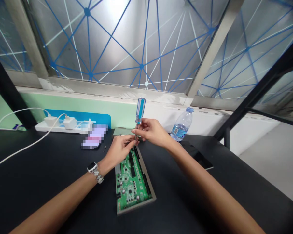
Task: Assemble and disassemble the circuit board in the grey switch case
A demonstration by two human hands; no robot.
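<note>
A green circuit board [132,185] lies in a grey metal tray [148,182] on the black table. My right hand [152,131] pinches a screwdriver with a clear blue handle [140,110], held upright over the board's far end. My left hand [120,148] is closed around the screwdriver's lower shaft, just above the board. A watch sits on my left wrist [95,171].
A water bottle [182,125] stands right of my hands. A white power strip [63,125] with plugged chargers and white cables runs along the wall at left. A blurred phone [94,139] lies near it, with small screws [104,149] beside it. The table's right edge drops to the floor.
</note>
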